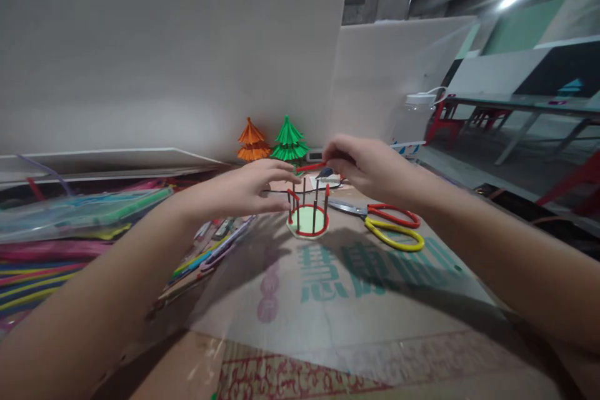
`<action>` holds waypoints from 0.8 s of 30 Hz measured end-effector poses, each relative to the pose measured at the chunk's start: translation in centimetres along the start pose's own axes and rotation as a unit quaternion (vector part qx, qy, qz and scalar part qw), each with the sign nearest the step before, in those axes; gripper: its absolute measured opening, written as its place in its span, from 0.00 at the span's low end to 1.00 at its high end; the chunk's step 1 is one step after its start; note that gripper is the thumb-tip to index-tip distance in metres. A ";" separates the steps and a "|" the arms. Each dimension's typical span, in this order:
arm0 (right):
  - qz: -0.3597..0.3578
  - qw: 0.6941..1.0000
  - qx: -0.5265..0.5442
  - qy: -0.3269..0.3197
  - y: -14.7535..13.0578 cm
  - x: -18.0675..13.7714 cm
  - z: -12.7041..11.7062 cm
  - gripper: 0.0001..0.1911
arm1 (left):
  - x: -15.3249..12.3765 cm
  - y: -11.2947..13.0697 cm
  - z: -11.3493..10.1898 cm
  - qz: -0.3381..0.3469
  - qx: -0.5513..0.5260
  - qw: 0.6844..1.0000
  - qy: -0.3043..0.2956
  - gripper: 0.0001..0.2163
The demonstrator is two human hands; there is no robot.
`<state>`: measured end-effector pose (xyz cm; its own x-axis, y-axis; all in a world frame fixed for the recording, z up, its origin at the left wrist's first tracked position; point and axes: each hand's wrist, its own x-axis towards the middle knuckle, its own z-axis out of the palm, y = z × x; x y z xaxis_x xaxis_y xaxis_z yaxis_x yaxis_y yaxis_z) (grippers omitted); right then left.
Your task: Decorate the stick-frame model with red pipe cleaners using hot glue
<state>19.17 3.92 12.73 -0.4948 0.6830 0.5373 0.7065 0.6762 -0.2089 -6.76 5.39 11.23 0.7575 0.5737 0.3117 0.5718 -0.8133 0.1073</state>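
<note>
1. The small cage point(307, 219), a pale green base rimmed in red with thin dark posts, stands at the centre of the frame on the surface point(290, 300).
2. The likeliest mishap, as I judge it, is a knocked post: the left hand point(250, 187) is close beside the cage's left side, and a slight sideways drift could bend or tip one.
3. The red strip point(310, 167) above the cage could end up crooked, since its right end alone is clearly held.
4. The thin dark cable point(337, 186) behind the cage might snag if pulled, and the scissors point(365, 211), just right of the cage, could nudge it if bumped.
5. The left hand comes in from the lower left, palm down, its grip wide, thumb below the fingers; whether a fingertip meets the strip or a post, I cannot tell.
6. The right hand point(359, 162) reaches in from the right edge, wrist bent, fingers curled downward, its grip narrow and pinching the strip. A dark pointed piece point(324, 172) shows under those fingers; whether it is held is unclear.
</note>
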 end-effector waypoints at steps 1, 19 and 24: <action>-0.006 1.000 0.012 0.011 0.0 0.1 0.1 0.05 | 0.1 -0.3 0.0 -0.002 0.002 1.000 -0.008 0.18; -0.033 0.999 0.022 -0.016 1.2 -3.2 2.5 0.10 | -0.2 1.2 3.8 0.018 0.000 0.997 0.074 0.07; -0.072 0.996 0.054 -0.023 1.4 -3.3 2.8 0.12 | -0.5 1.3 3.1 0.025 0.017 0.996 0.086 0.11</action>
<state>20.39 3.38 8.40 -0.6118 0.5862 0.5311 0.5682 0.7928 -0.2205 -5.42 4.39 8.33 0.7210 0.5056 0.4738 0.5477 -0.8347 0.0574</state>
